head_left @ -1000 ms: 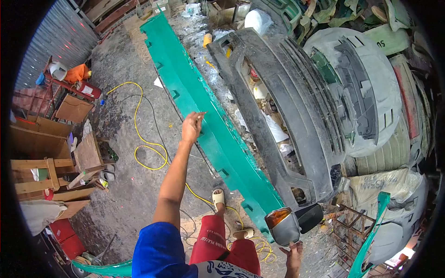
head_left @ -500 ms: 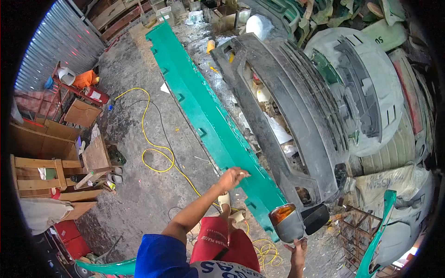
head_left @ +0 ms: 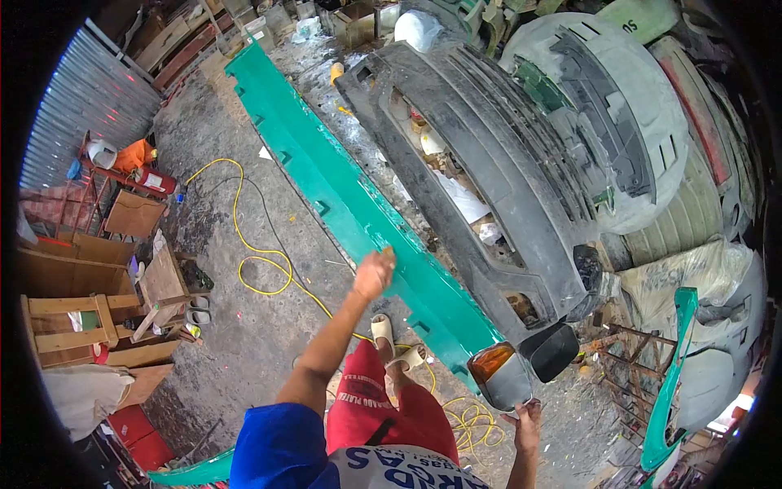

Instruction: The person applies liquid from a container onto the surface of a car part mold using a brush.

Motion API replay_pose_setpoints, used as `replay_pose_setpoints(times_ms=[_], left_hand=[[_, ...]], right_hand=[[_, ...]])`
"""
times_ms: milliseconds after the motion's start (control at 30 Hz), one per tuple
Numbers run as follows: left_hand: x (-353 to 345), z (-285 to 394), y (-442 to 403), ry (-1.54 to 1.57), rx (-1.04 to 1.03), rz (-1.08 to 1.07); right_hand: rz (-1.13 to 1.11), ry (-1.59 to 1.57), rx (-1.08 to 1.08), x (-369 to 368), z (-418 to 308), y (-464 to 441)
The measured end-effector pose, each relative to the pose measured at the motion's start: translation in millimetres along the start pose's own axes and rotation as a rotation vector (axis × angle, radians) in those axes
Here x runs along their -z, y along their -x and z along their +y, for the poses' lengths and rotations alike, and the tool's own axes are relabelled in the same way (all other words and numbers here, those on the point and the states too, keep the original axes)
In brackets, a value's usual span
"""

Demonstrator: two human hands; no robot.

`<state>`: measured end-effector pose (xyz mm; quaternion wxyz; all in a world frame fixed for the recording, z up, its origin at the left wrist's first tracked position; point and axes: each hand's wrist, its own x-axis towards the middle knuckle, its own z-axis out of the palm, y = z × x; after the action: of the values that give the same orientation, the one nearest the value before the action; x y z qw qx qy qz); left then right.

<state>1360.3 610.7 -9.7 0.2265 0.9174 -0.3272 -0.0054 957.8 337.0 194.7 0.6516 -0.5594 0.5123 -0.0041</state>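
Observation:
A long green panel (head_left: 342, 208) runs diagonally from the upper left to the lower middle. Over its lower half is my left hand (head_left: 375, 273), its fingers pinched together around something small and yellowish at the panel's surface. Near the panel's bottom end, my right hand (head_left: 527, 414) grips the lower edge of a grey mirror-shaped part (head_left: 507, 383) with an orange lens (head_left: 491, 361). A black part (head_left: 551, 353) lies just right of it, beside the lower corner of a dark grey bumper (head_left: 521, 204).
Yellow hose (head_left: 239, 220) lies on the concrete floor at left and coils near my feet. Wooden crates (head_left: 77, 306) and a red extinguisher (head_left: 156, 181) stand at left. More bumpers, a white one (head_left: 652, 122) among them, fill the right; a rusty rack (head_left: 631, 367) is lower right.
My left hand went down along the panel, then came back up a little along it. The right hand keeps its grip on the grey part. The whole view has shifted slightly.

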Motion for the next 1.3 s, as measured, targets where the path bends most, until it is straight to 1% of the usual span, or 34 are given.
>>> replay_pose_setpoints(times_ms=[67, 133, 200, 233, 300, 333, 400, 433, 500, 533, 567, 633, 700, 800, 867, 933, 1033, 1200, 1267, 1300], left_hand=[[-34, 31, 28, 0.089, -0.112, -0.061], [-33, 76, 43, 0.217, -0.163, -0.056], [-39, 95, 51, 0.351, -0.228, -0.005], [-36, 96, 48, 0.349, -0.226, -0.003], [-26, 90, 37, 0.622, 0.008, -0.026], [-18, 76, 27, 0.626, 0.008, -0.024], [0, 32, 2, 0.637, 0.11, -0.096], [1, 10, -8, 0.617, 0.12, -0.029], [4, -39, -26, 0.649, 0.092, 0.006], [9, -58, -34, 0.675, 0.082, 0.042], [13, -75, -42, 0.689, 0.089, 0.036], [27, -111, -56, 0.656, 0.119, 0.088], [42, -141, -69, 0.66, 0.158, 0.067], [55, -176, -84, 0.645, 0.206, 0.082], [58, -201, -93, 0.71, 0.282, 0.073], [64, -224, -102, 0.743, 0.278, 0.103], [82, -253, -114, 0.624, 0.245, 0.151], [107, -294, -134, 0.622, 0.261, 0.166], [112, -306, -139, 0.574, 0.286, 0.187], [122, -303, -143, 0.497, 0.243, 0.221]], right_hand=[[-0.002, 0.01, -0.008, 5, 1, 0], [0.015, 0.018, -0.017, 5, -2, 1], [0.029, 0.022, -0.02, -5, -5, -2], [0.064, -0.016, -0.021, -11, -9, -2], [0.096, -0.053, -0.017, -29, -18, -7], [0.07, -0.065, 0.005, -39, -24, -8], [0.049, -0.072, 0.029, -59, -32, -11], [0.054, -0.036, 0.03, -71, -34, -13], [0.081, 0.001, 0.03, -100, -39, -17], [0.076, -0.082, 0.045, -117, -42, -19], [0.065, -0.159, 0.058, -132, -48, -20], [0.028, -0.133, 0.054, -161, -63, -23], [-0.011, -0.115, 0.059, -193, -76, -26], [-0.005, -0.132, 0.019, -235, -92, -32], [0.024, -0.12, 0.033, -250, -88, -35], [-0.015, -0.123, 0.074, -273, -100, -36], [-0.025, -0.124, 0.077, -295, -110, -36], [-0.009, -0.131, 0.037, -310, -113, -34], [-0.017, -0.145, 0.037, -314, -113, -30], [-0.008, -0.133, 0.05, -315, -113, -29]])
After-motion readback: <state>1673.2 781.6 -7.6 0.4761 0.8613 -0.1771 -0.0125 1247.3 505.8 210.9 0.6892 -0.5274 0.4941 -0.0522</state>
